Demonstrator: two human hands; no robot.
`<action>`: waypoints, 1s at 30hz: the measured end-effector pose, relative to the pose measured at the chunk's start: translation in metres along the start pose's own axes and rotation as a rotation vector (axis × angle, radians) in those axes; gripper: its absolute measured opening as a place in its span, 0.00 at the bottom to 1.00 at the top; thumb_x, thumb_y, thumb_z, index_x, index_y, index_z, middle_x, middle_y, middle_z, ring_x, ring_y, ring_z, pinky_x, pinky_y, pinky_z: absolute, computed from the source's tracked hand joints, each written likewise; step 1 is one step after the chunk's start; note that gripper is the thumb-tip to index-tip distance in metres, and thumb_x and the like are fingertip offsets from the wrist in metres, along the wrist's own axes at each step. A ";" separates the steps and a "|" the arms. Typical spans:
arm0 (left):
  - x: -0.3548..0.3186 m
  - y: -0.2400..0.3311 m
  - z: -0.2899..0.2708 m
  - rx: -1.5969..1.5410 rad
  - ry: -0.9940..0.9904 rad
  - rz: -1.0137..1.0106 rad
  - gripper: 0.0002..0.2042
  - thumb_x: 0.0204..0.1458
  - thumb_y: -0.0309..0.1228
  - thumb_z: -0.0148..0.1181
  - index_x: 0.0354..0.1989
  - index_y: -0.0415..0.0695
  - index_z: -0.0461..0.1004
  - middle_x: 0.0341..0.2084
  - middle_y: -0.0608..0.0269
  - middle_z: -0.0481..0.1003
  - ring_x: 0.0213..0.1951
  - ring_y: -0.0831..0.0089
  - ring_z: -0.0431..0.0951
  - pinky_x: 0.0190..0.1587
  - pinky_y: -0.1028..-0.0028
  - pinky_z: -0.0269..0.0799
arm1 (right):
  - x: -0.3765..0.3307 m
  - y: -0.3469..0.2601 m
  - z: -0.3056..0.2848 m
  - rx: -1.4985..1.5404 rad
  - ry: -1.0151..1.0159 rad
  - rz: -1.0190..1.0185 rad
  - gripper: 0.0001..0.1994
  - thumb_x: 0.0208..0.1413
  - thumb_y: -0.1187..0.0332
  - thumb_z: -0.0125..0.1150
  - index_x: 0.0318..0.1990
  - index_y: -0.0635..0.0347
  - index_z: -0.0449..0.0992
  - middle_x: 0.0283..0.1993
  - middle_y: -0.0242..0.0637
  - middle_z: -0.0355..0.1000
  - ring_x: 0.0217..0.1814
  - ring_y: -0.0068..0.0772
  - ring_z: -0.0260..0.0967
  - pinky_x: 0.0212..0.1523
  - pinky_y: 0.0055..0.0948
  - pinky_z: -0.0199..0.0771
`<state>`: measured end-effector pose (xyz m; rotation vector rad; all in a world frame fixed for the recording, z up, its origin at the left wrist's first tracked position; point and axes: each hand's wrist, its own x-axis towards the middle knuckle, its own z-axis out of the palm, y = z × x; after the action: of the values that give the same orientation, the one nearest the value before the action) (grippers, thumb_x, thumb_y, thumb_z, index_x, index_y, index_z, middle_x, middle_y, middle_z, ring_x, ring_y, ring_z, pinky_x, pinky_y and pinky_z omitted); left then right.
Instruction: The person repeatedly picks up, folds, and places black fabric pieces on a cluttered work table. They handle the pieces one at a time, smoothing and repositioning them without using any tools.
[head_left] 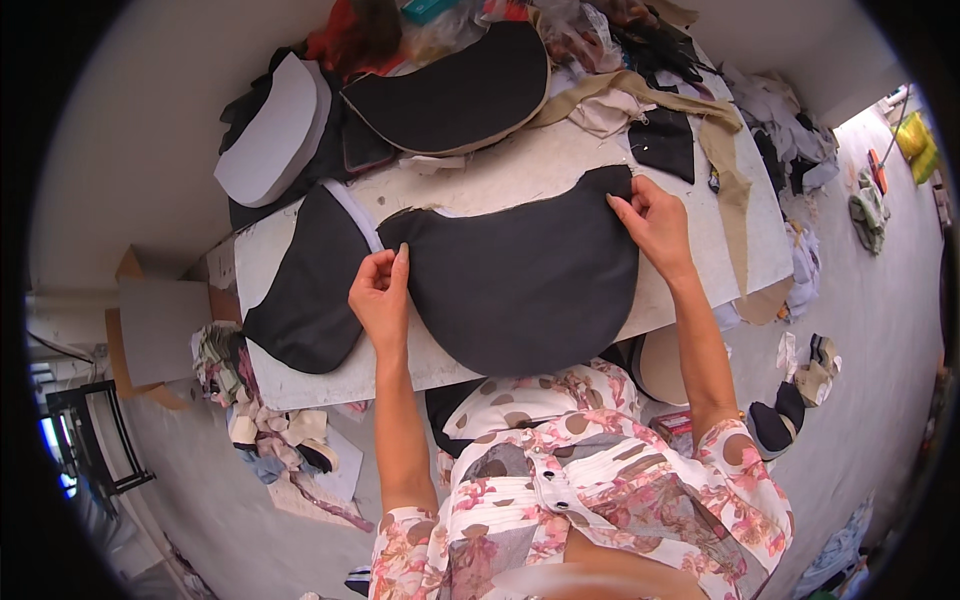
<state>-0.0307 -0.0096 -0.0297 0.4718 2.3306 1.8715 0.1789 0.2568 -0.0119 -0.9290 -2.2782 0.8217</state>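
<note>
A black curved piece of fabric [520, 275] is spread between my two hands over the near edge of the table, its rounded side toward me. My left hand [382, 290] pinches its left edge near the upper corner. At the upper right corner, my right hand [652, 225] grips the same piece between thumb and fingers. Left of it lies another black fabric piece [315, 285], with a pale strip along its right side. Farther back rests a stack of black crescent-shaped pieces [455, 90] with a beige edge. Beside that stack are white curved pieces [272, 130].
The white table [715, 265] carries a long khaki fabric strip [733, 190] on its right and plastic bags [580, 40] at the back. Scrap heaps [290, 430] lie on the floor at left. A cardboard box [165, 330] stands beyond them. Shoes [775, 420] lie on the right.
</note>
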 end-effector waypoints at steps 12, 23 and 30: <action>-0.021 0.050 0.010 0.698 -0.244 0.683 0.30 0.51 0.44 0.64 0.62 0.48 0.67 0.68 0.48 0.55 0.70 0.48 0.48 0.69 0.50 0.39 | -0.015 -0.054 -0.030 -0.313 0.010 -0.427 0.34 0.54 0.48 0.59 0.66 0.53 0.62 0.70 0.48 0.54 0.73 0.54 0.47 0.69 0.52 0.47; -0.022 0.022 0.016 0.737 -0.404 0.574 0.36 0.48 0.53 0.63 0.65 0.54 0.63 0.70 0.46 0.48 0.70 0.40 0.41 0.67 0.41 0.35 | -0.027 -0.037 0.009 -0.459 -0.267 -0.433 0.33 0.54 0.48 0.58 0.65 0.52 0.63 0.71 0.49 0.48 0.75 0.55 0.38 0.71 0.58 0.35; -0.015 0.018 0.006 0.408 -0.274 0.497 0.35 0.52 0.54 0.58 0.66 0.48 0.62 0.69 0.47 0.50 0.71 0.46 0.45 0.68 0.46 0.35 | 0.062 -0.093 0.042 0.005 0.045 -0.563 0.07 0.47 0.73 0.67 0.35 0.59 0.78 0.33 0.36 0.75 0.37 0.37 0.74 0.39 0.32 0.73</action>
<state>-0.0123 -0.0056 -0.0156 1.3650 2.5530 1.3387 0.0745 0.2356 0.0408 -0.2637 -2.3189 0.5463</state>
